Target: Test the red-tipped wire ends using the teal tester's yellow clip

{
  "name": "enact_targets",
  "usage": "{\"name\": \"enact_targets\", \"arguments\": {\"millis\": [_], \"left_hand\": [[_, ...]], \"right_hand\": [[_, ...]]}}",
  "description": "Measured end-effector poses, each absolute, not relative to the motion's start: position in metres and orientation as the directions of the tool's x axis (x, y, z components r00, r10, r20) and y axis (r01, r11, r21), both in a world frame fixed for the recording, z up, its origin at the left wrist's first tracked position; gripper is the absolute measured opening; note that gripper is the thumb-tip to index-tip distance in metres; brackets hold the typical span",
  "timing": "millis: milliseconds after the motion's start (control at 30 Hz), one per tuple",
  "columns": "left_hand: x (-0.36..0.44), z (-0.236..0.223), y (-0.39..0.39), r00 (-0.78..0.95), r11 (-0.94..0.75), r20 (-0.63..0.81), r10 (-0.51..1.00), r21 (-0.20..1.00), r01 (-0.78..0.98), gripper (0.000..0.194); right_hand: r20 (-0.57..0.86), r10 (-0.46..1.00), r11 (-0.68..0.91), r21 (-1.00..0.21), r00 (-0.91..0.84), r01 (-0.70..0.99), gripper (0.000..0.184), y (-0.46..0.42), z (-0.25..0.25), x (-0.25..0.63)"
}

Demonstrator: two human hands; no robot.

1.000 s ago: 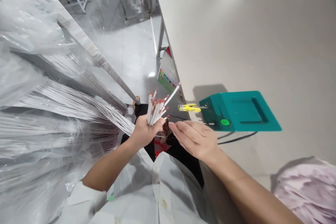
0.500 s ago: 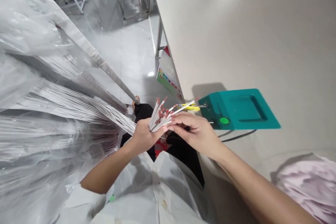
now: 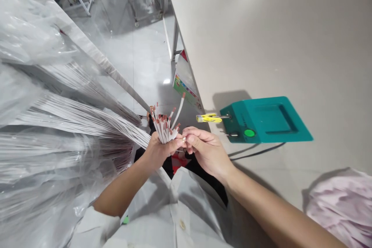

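Observation:
My left hand (image 3: 158,149) is closed around a bundle of white wires (image 3: 165,133) with bare copper-coloured ends fanning upward. One wire stands out longer and bends to the right of the others. Just right of the bundle, my right hand (image 3: 207,149) is closed, thumb against curled fingers, close to my left thumb; what it pinches, if anything, is hidden. On the table, a teal device (image 3: 266,120) with a green button has two metal prongs facing me. A yellow clip (image 3: 209,118) is attached to the upper prong, a short way from my right hand.
Long white wires (image 3: 87,118) in clear plastic wrapping (image 3: 26,190) hang over a rail (image 3: 116,73) on my left. The table (image 3: 270,46) extends to the right, with pink cloth (image 3: 343,209) near its front. Black cables (image 3: 261,151) run from the device. A printed box (image 3: 186,81) stands below the table edge.
A wire tip that reached toward the yellow clip is away from it. My right hand has drawn back left and down, and the bundle now points more upright.

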State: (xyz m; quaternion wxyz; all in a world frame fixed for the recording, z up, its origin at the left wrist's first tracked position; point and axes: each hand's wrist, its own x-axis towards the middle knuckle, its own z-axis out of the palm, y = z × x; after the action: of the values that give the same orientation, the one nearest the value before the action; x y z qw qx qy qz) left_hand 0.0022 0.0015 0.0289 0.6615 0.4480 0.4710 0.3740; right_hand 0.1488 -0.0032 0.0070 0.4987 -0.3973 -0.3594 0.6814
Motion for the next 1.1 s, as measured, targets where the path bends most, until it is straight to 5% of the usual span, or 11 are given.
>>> {"name": "enact_targets", "arguments": {"millis": [100,200,300,433,533,667,900,1000,1100], "left_hand": [[0.002,0.029,0.0,0.302,0.332,-0.307,0.903,0.943,-0.034,0.032],[0.004,0.03,-0.002,0.28,0.355,-0.335,0.9,0.935,-0.022,0.032],[0.007,0.031,-0.002,0.231,0.331,-0.327,0.916,0.943,0.02,0.03],[0.01,0.034,-0.001,0.146,0.286,-0.287,0.947,0.958,0.033,0.03],[0.009,0.035,0.001,0.079,0.287,-0.29,0.954,0.957,0.04,0.029],[0.009,0.031,0.001,0.058,0.321,-0.324,0.944,0.946,0.049,0.026],[0.012,0.022,-0.001,0.037,0.31,-0.312,0.949,0.949,0.056,0.02],[0.016,0.021,-0.003,0.012,0.299,-0.301,0.954,0.951,0.079,0.018],[0.021,0.02,-0.005,-0.027,0.276,-0.274,0.961,0.958,0.075,0.017]], "right_hand": [[-0.12,0.977,-0.175,-0.922,-0.173,-0.345,0.012,-0.001,0.009,0.15],[0.097,0.992,0.092,-0.994,-0.078,-0.063,0.01,0.002,0.016,0.156],[0.391,0.919,0.386,-0.865,-0.053,0.319,0.009,0.002,0.019,0.16],[0.53,0.814,0.571,-0.657,-0.237,0.492,0.012,-0.002,0.013,0.165],[0.502,0.827,0.554,-0.656,-0.252,0.513,0.012,-0.002,0.011,0.169],[0.396,0.917,0.377,-0.818,-0.05,0.436,0.011,0.003,0.013,0.174],[0.271,0.962,0.273,-0.925,-0.044,0.263,0.005,0.006,0.015,0.166],[0.27,0.962,0.269,-0.926,-0.035,0.266,0.006,0.005,0.016,0.162],[0.409,0.912,0.375,-0.793,-0.037,0.479,0.006,0.003,0.016,0.163]]}}
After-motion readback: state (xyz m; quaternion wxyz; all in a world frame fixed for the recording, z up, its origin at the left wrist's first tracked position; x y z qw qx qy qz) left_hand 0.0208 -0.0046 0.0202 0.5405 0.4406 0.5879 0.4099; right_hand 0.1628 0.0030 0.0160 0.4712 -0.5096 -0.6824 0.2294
